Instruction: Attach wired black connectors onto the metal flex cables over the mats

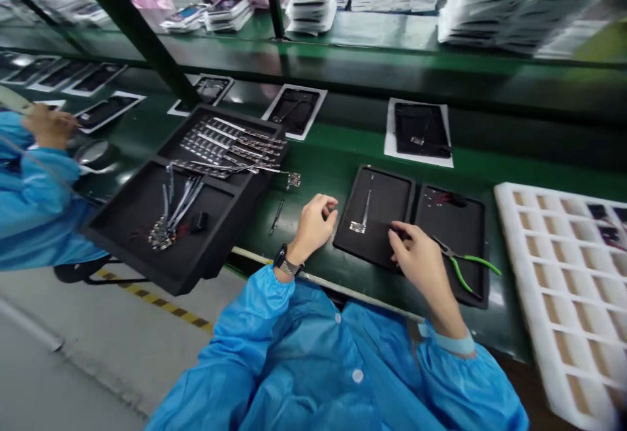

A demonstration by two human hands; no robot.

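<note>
My left hand (316,223) hovers over the green bench, left of a black tray (389,189), fingers loosely curled and a little apart, holding nothing that I can see. Over the lower right part of that tray is my right hand (417,253), its thumb and forefinger bent and slightly apart. A small circuit board with a thin flex cable (359,226) lies in the tray. Green-handled pliers (463,262) rest on a second black tray (431,219), just beyond my right hand. Another small board with a cable (294,179) is on the bench near my left hand.
A large black two-part bin (215,222) with strips of boards and cables stands left. A white divided foam tray (543,274) lies right. Device shells on white sheets (420,130) line the back. A co-worker's hand (49,124) is at far left. Stacks (311,3) fill the shelf.
</note>
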